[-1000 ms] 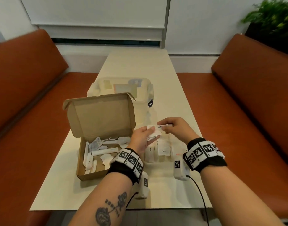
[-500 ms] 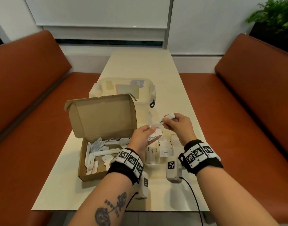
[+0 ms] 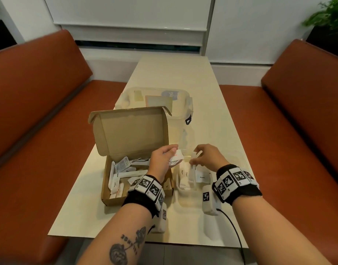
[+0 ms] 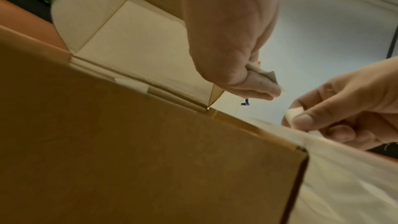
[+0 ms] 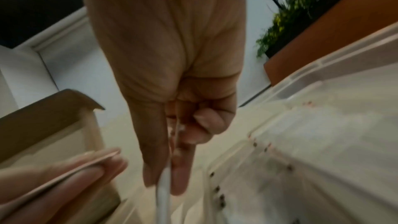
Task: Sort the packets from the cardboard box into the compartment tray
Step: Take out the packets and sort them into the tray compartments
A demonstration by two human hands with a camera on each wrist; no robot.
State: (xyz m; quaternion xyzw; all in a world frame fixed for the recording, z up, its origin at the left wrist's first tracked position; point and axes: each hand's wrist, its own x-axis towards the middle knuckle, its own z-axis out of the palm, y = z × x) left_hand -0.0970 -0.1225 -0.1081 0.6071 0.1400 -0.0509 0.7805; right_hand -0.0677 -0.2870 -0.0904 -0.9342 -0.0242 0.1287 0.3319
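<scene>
The left hand (image 3: 162, 159) pinches a few flat packets (image 3: 176, 158) between thumb and curled fingers, held at the box's (image 3: 114, 197) 3 o'clock edge. The right hand (image 3: 208, 158) pinches a thin white stick packet (image 3: 194, 159) between thumb and forefinger, its other fingers curled under, above the tray (image 3: 185, 188). The tray sits at 3 o'clock of the box, with packets standing inside.

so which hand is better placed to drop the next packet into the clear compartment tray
Right. The right hand pinches a slim white stick packet directly over the clear compartment tray; the left hand holds flat white packets nearer the brown cardboard box.
</scene>
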